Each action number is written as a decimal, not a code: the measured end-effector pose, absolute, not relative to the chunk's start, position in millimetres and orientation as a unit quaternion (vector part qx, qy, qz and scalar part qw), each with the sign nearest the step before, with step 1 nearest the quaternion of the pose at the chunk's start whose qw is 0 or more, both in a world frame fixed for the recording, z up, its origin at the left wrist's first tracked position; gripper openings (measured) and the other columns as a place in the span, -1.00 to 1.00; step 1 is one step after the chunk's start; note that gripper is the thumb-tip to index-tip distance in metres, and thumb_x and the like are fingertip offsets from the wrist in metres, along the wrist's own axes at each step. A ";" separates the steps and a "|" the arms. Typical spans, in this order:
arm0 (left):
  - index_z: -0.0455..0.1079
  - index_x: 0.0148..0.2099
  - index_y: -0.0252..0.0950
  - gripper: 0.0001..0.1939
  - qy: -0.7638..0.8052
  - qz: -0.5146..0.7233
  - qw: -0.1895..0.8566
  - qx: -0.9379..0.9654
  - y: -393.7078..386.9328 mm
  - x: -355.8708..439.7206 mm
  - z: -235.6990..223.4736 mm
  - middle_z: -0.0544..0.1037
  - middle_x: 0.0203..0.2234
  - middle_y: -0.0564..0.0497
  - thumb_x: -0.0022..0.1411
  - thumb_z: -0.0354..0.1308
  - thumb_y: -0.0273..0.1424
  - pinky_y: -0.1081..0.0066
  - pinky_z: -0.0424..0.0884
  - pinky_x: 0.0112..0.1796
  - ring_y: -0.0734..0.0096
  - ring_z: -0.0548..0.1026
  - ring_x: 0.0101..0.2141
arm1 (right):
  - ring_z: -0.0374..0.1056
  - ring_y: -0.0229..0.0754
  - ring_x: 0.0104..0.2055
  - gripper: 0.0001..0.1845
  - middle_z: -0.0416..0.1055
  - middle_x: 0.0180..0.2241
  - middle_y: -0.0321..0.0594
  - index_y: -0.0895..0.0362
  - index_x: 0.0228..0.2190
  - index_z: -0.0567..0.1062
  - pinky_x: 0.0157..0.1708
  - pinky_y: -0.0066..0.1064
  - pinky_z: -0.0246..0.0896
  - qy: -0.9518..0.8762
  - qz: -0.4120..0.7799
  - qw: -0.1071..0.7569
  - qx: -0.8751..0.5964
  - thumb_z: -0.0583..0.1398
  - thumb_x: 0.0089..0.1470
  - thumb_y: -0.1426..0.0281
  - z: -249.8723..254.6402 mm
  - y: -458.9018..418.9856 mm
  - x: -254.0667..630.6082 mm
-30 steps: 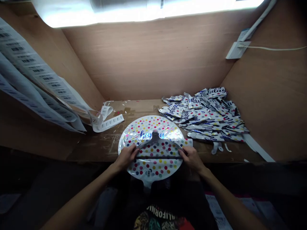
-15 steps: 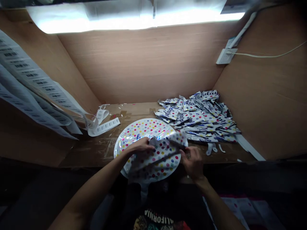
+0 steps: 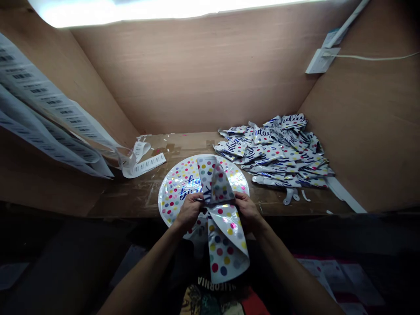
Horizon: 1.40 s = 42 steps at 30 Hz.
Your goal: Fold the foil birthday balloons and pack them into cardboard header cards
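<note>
A folded foil balloon (image 3: 221, 214) with coloured dots is held upright between both my hands, one end pointing up and the wider end hanging toward my lap. My left hand (image 3: 190, 211) pinches its left side at the middle. My right hand (image 3: 246, 210) grips its right side. Underneath lies a flat round dotted balloon (image 3: 179, 188) with blue writing, on the wooden bench (image 3: 138, 197).
A pile of several folded balloons (image 3: 278, 153) lies at the right rear of the bench. Barcode label strips (image 3: 49, 118) hang on the left wall, with loose label strips (image 3: 144, 164) on the bench. Wooden walls enclose the bench; a white socket (image 3: 323, 59) sits upper right.
The top balloon, a flat horizontal fold a second ago, has been gathered and turned into a narrow upright strip. Both hands have moved inward to its middle.
</note>
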<state>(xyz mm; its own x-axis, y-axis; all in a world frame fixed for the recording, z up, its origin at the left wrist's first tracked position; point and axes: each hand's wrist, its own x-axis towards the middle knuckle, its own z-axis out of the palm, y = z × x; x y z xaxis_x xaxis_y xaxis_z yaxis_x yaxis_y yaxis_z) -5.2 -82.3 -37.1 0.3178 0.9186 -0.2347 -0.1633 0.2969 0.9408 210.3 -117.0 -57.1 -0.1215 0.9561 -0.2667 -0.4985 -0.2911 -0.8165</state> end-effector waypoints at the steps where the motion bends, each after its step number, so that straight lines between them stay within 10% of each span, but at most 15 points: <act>1: 0.48 -0.43 -0.34 -0.92 0.420 0.408 0.685 0.433 -82.3 -5.3 -36.3 0.49 -0.57 0.07 0.02 0.32 -0.45 0.55 0.32 -0.50 0.57 0.39 -0.57 | 0.36 -0.24 -0.53 -0.76 0.49 -0.55 -0.35 0.10 -0.48 0.54 -0.45 -0.41 0.28 -0.278 0.689 0.532 -0.406 0.46 -0.17 0.30 -57.8 -116.3 210.7; 6: 0.48 -0.11 -0.27 -0.55 0.447 0.334 0.726 0.401 -91.4 -8.5 -28.0 0.60 -0.38 -0.02 0.20 0.28 0.02 0.36 0.50 -0.33 0.36 0.56 -0.41 | 0.19 -0.30 -0.63 -0.75 0.31 -0.67 -0.42 0.08 -0.59 0.36 -0.60 -0.48 0.06 -0.302 0.664 0.532 -0.429 0.36 -0.14 0.33 -58.7 -105.8 210.9; 12: 0.54 -0.21 -0.36 -0.64 0.451 0.218 0.683 0.531 -110.9 -13.9 -37.6 0.64 -0.33 -0.09 0.10 0.39 -0.16 0.35 0.47 -0.29 0.22 0.57 -0.30 | 0.40 -0.20 -0.45 -0.62 0.50 -0.41 -0.31 0.02 -0.14 0.51 -0.45 -0.40 0.32 -0.331 0.678 0.481 -0.446 0.29 0.06 0.09 -52.7 -109.9 218.4; 18: 0.43 0.12 -0.29 -0.51 0.413 0.276 0.705 0.506 -122.0 -16.0 -42.3 0.63 -0.17 -0.09 0.20 0.33 -0.18 0.30 0.50 -0.16 0.20 0.57 -0.17 | 0.51 -0.07 -0.24 -0.50 0.58 -0.21 -0.20 0.04 -0.03 0.52 -0.14 -0.20 0.43 -0.378 0.704 0.441 -0.409 0.42 0.03 0.14 -65.0 -146.8 212.0; 26: 0.45 -0.08 -0.25 -0.62 0.408 0.223 0.709 0.530 -107.9 -28.3 -26.6 0.57 -0.34 -0.01 0.21 0.19 -0.08 0.39 0.38 -0.30 0.32 0.49 -0.34 | 0.41 -0.17 -0.32 -0.88 0.50 -0.41 -0.24 0.10 -0.52 0.65 -0.28 -0.36 0.32 -0.467 0.633 0.467 -0.404 0.38 -0.01 0.34 -47.5 -148.4 221.6; 32: 0.37 -0.45 -0.28 -0.58 0.404 0.166 0.441 0.784 -94.7 -9.1 0.5 0.37 -0.59 0.10 0.40 0.04 -0.16 0.43 0.12 -0.45 0.49 0.25 -0.51 | 0.38 -0.21 -0.36 -0.68 0.53 -0.32 -0.28 0.07 -0.16 0.62 -0.35 -0.40 0.29 -0.491 0.654 0.389 -0.424 0.29 0.14 0.13 -31.7 -135.4 214.6; 42: 0.47 -0.31 -0.23 -0.69 0.445 0.159 0.323 0.820 -71.5 -83.6 -10.7 0.60 -0.40 0.00 0.40 0.13 -0.15 0.40 0.33 -0.28 0.33 0.50 -0.36 | 0.36 -0.11 -0.37 -0.61 0.51 -0.37 -0.13 0.12 -0.32 0.53 -0.35 -0.26 0.26 -0.552 0.292 0.506 -0.596 0.26 0.17 0.02 50.5 27.4 280.3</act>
